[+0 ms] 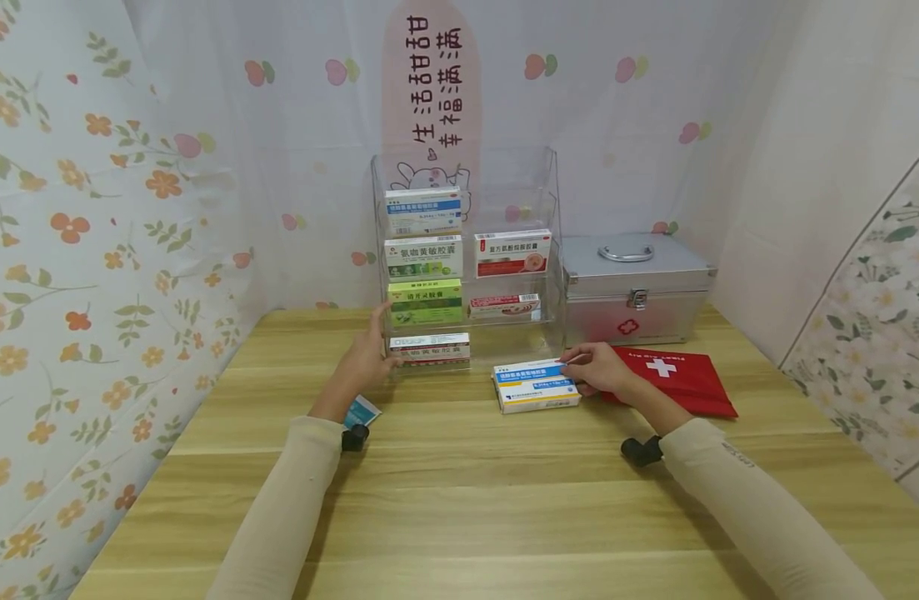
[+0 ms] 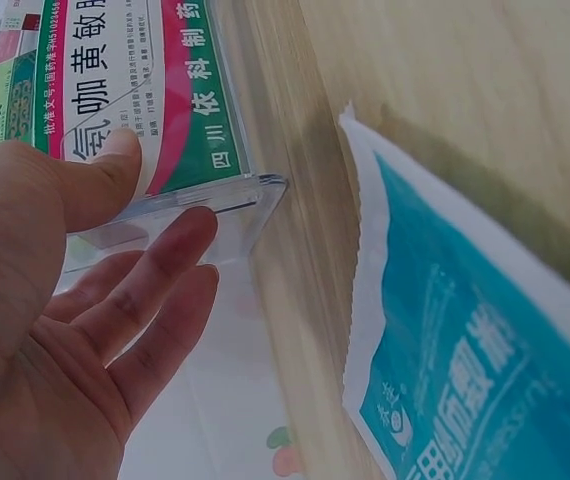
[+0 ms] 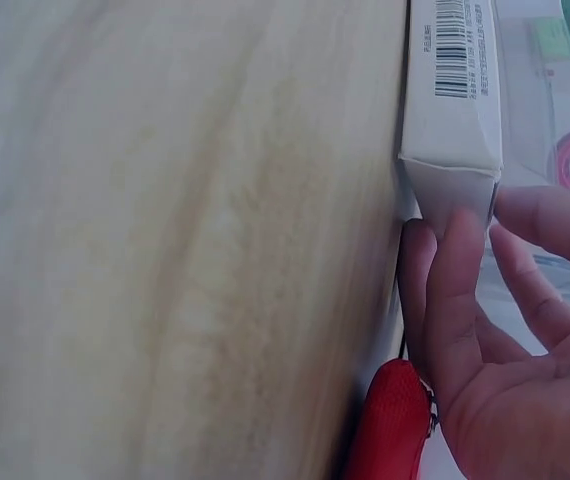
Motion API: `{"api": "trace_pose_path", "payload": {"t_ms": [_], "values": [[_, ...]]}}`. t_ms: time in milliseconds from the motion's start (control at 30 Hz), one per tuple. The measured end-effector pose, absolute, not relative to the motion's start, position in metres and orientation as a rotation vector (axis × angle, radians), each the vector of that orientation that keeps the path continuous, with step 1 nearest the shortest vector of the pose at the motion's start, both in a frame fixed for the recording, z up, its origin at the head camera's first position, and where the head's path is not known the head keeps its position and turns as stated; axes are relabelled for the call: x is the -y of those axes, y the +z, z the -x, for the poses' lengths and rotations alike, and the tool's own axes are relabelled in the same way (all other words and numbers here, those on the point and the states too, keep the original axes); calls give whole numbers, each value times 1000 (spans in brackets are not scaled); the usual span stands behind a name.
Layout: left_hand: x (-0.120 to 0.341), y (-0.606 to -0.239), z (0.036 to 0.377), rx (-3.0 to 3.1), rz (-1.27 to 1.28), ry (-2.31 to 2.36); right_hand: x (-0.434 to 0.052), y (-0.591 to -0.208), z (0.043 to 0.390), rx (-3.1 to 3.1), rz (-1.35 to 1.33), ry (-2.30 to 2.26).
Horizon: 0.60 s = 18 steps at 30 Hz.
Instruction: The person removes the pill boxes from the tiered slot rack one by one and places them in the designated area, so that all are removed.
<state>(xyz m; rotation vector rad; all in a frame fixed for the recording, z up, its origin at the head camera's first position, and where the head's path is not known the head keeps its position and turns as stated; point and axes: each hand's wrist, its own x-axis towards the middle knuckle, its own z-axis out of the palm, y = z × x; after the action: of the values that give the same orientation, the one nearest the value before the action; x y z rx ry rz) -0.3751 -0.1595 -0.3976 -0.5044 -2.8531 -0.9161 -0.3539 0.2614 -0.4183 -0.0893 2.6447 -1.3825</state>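
A clear acrylic rack (image 1: 521, 340) holds several medicine boxes on its tiers. My left hand (image 1: 365, 343) grips its lower left edge; in the left wrist view, the thumb lies over the front of a green, white and pink medicine box (image 2: 190, 100) and the fingers are round the rack's side. With my right hand (image 1: 600, 371) I hold the right end of a white, blue and yellow medicine box (image 1: 537, 387), which lies flat before the rack. The right wrist view shows fingertips against its end flap (image 3: 450, 190), the thumb at its top edge.
Behind my right hand lies a red first-aid pouch (image 1: 684, 383) with a white cross. A silver metal case (image 1: 631, 292) stands right of the rack. Beside my left wrist is a teal and white packet (image 1: 363, 412). Patterned curtains (image 1: 77, 250) border the wooden table (image 1: 459, 508).
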Motion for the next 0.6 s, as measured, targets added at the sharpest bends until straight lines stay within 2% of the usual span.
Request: {"api": "trace_pose_path", "payload": {"t_ms": [600], "values": [[160, -397, 375, 2850, 509, -919, -260, -415, 350, -2690, 97, -1356]]}}
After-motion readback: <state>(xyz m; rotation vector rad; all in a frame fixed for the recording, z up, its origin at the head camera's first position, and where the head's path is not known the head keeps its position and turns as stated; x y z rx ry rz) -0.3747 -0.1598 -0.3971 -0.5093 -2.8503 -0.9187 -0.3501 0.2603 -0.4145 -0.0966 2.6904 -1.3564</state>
